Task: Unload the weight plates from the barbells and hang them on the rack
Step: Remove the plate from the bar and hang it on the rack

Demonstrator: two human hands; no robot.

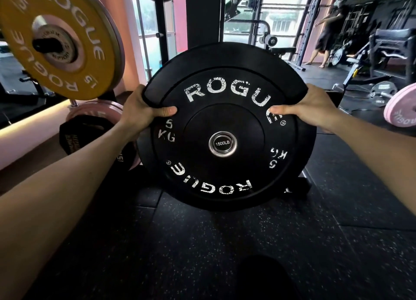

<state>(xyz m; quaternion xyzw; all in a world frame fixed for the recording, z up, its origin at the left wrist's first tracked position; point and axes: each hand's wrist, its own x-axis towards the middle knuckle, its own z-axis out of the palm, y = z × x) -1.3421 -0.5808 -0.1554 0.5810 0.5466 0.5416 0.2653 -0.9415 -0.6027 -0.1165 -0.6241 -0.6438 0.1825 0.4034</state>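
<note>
Black plate (pixel 227 128) with white lettering; yellow plate (pixel 56 41); pink plate (pixel 403 110); black speckled floor (pixel 202 243)

Plate (pixel 227 128) held upright dead ahead of you, your left hand (pixel 141 110) on its left rim, right hand (pixel 308 108) on its right rim; a plate on a peg (pixel 58 38) up at far left; more plates (pixel 94 119) low behind your left hand; another plate (pixel 403 108) at right edge; a person (pixel 331 27) far back right.

Both arms reach forward, left hand (pixel 144 110) and right hand (pixel 308 108) gripping, thumbs pointing inward.
</note>
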